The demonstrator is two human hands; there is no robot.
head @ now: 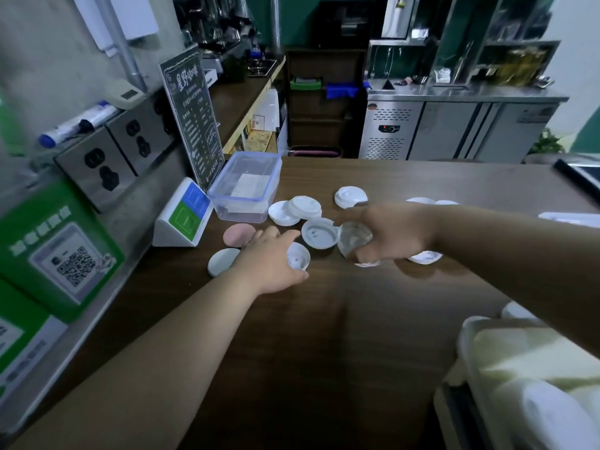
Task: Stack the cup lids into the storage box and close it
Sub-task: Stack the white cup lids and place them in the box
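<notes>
The left hand (pixel 272 258) lies low over the dark wood-grain counter (pixel 324 336), fingers and thumb curled round a small white round plastic lid (pixel 298 257) with little holes in its face. The right hand (pixel 393 232) is blurred, but its fingers wrap a clear domed plastic lid (pixel 354 241), held just above the wood. The clear rectangular plastic storage box with a blue rim (pixel 259 200) stands open at the far left of the counter, beside a slanted white stand, with a white folded sheet (pixel 251 185) inside and no cup lid in it. Loose white lids lie scattered between box and hands: an overlapping pair (pixel 293 212) touching the box's near corner, one ridged lid (pixel 319 232) between the two hands, one (pixel 350 196) further back, one (pixel 425 256) partly under the right hand, and two edges showing behind the right forearm, seven in all. Two flat discs, a pink disc (pixel 238 235) and a pale grey disc (pixel 223 262), rest left of the left hand.
</notes>
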